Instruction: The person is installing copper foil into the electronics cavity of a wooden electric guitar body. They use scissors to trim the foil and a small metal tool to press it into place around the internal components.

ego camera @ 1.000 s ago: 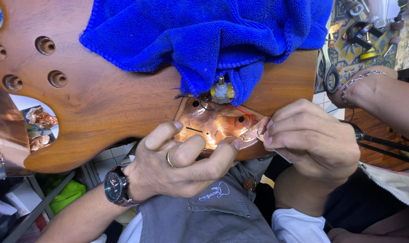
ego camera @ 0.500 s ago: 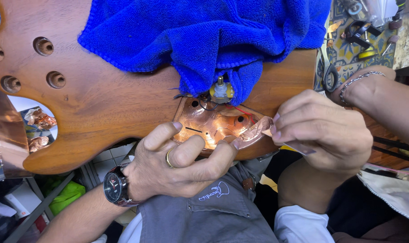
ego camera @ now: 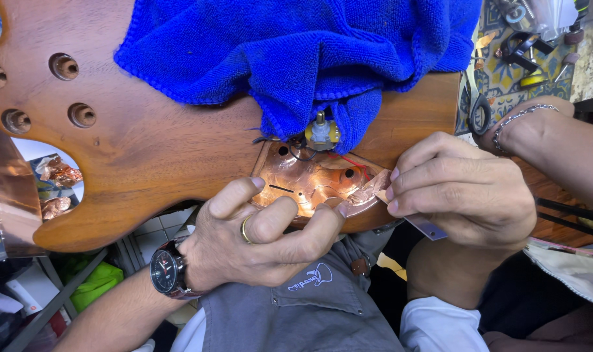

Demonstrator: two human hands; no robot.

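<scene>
— So, what's nearest the camera?

— Grey fabric in the lap, then the left hand point(ego camera: 257, 238), wearing a ring and a wristwatch point(ego camera: 166, 272). Its fingers curl over the lower edge of the wooden guitar body point(ego camera: 146, 156), fingertips pressing the copper foil point(ego camera: 309, 179) that lines the cavity.

— And the right hand point(ego camera: 459, 192)?

— Closed in a pinch on a loose flap of that foil at the cavity's right end; a thin metal blade point(ego camera: 425, 228) shows beneath its fingers.

— Where's the cavity exactly?

— Near the body's lower edge, between both hands. Just above it, a small knobbed part point(ego camera: 321, 132) pokes out under a blue towel point(ego camera: 309, 52) draped over the wood.

— Farther off?

— Another person's wrist with a bracelet point(ego camera: 518, 117), and tools on the patterned counter point(ego camera: 505, 78).
</scene>
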